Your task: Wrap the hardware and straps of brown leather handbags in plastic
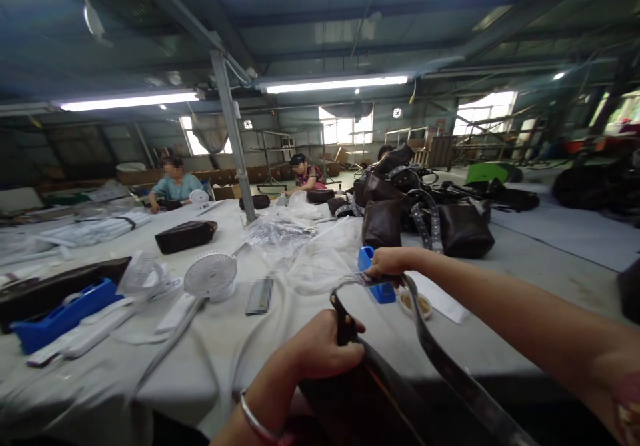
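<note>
My left hand (325, 346), with a silver bangle on its wrist, is closed on the top end of a dark brown handbag (350, 403) at the table's near edge. From there the bag's strap (435, 346) loops up and back down to the right. Farther forward, my right hand (393, 261) has its fingers wrapped around the top of that strap, where clear film shows. Just behind this hand is a blue tape dispenser (384, 293), partly covered by it. A small round container (416, 305) sits close by, beside a white sheet (443, 297).
Dark handbags (383, 223) are piled at the back right, next to clear plastic bags (300, 246). On the left are a white fan (210, 275), a phone (259, 297), another blue tape dispenser (65, 316) and a dark bag (186, 236). People (179, 183) work across the table.
</note>
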